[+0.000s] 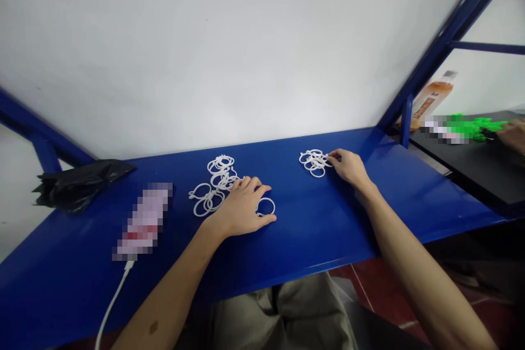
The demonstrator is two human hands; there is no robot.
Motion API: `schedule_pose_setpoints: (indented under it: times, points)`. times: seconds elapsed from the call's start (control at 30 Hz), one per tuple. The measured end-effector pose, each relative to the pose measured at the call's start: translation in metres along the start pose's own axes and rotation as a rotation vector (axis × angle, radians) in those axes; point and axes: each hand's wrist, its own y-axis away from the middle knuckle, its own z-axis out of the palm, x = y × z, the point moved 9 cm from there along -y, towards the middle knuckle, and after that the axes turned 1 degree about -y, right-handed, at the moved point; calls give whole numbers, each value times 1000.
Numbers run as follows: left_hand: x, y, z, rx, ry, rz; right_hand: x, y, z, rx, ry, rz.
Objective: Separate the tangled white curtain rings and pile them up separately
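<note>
My left hand lies flat, fingers spread, steadying the loose white rings at eleven o'clock on the counter, while the narrowed fingers of my right hand touch, perhaps pinch, the smaller cluster at one o'clock.

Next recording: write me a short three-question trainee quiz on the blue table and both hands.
1. True or false: the right hand touches the smaller cluster of white plastic rings.
2. What lies at the far left of the blue metal table? A) crumpled black plastic bag B) red cup C) metal bowl
3. Fill in: the larger cluster of white rings lies partly under the ____.
Key: 1 true; 2 A; 3 left hand.
</note>
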Motion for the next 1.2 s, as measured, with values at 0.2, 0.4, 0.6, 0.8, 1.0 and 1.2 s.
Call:
schedule_pose_setpoints:
  times: [0.2,0.4,0.6,0.8,1.0,1.2]
  points:
    - [2,-2,-4,14,-13,15,-2,2,-2,19,52,12]
    - [6,-4,-13,121,34,56,1,5,-8,36,63,95]
    - [12,-7,-14,166,95,55,-48,27,-33,318,-50,-130]
    - [19,-10,-12,212,163,84,-142,77,20,-236,-591,-509]
    - [21,-11,-15,247,260,105,-152,91,44,-437,-714,-471]
    - [0,-11,-25,346,469,-70,-144,85,41,-430,-802,-403]
